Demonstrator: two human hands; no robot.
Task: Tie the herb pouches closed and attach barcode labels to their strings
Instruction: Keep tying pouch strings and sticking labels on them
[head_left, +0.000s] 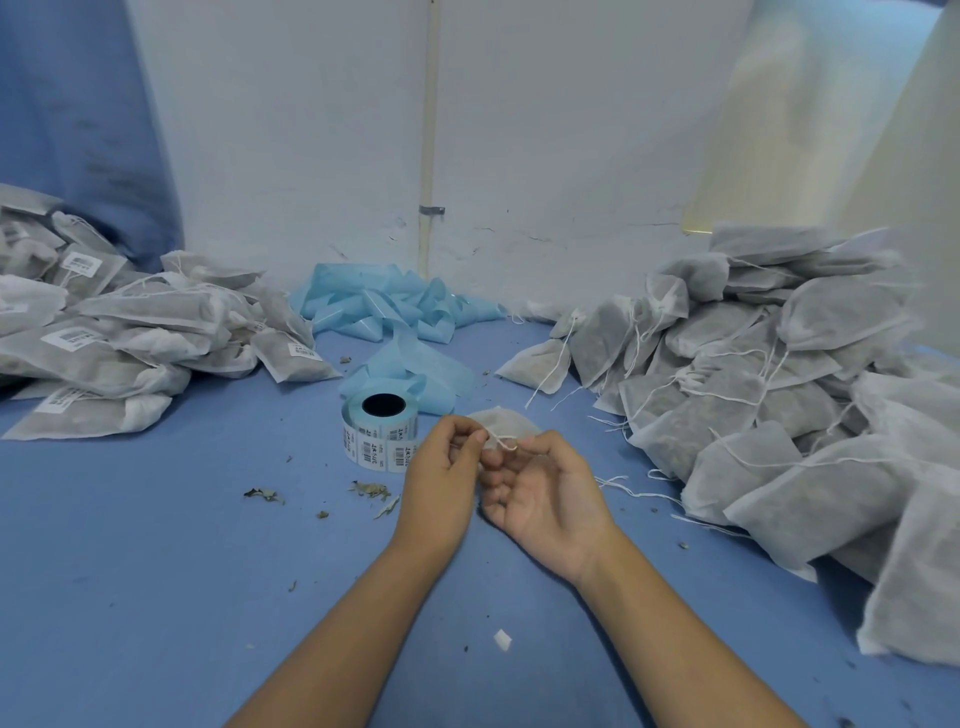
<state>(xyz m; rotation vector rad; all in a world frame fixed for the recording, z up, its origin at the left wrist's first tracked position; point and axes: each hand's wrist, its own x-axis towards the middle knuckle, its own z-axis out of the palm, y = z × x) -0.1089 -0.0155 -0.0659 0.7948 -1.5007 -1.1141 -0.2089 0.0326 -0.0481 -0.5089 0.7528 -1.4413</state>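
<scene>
Head view: my left hand (441, 467) and right hand (545, 493) meet over the blue table (156, 545), fingers of both curled and pinching the white string (503, 443) of one herb pouch (506, 422) that lies just behind them. The barcode label roll (382, 428) stands beside my left hand. Labelled pouches (119, 343) are heaped at left, unlabelled pouches (779, 395) at right, blue backing strip (395, 306) against the wall.

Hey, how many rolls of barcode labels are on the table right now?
1. The label roll stands on the blue table, just left of the hands and in front of the blue backing strip. Others may hide behind pouches.
</scene>
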